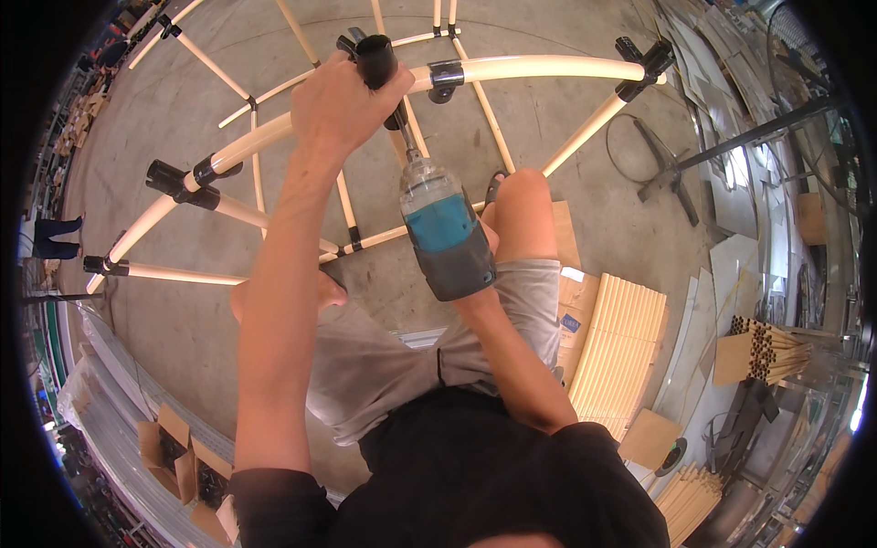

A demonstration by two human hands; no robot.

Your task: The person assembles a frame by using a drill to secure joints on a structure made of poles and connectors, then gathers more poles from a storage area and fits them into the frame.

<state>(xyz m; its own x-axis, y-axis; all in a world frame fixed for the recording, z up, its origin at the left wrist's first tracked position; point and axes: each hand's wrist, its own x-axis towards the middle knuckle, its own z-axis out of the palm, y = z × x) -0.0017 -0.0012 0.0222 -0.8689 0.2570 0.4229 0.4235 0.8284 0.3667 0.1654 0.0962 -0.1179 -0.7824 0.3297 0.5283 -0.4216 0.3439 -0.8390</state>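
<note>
My left hand (340, 105) is closed around a black pipe connector (375, 60) and the cream pipe (548, 68) running through it. In my right hand (477, 305), mostly hidden beneath the tool, is a teal and black power driver (442, 224). Its long bit points up and away from me, and the tip meets the connector beside my left hand. The curved-looking pipe belongs to a frame whose other black connectors (183, 183) and end joint (645, 68) hold further pipes.
More framework (215, 68) of cream pipes stands on the concrete floor (119, 173) ahead. To my right lie a bundle of pipes (621, 347) on cardboard and metal sheets (731, 210). An open carton (174, 457) sits at lower left. Another person's legs (57, 239) show at far left.
</note>
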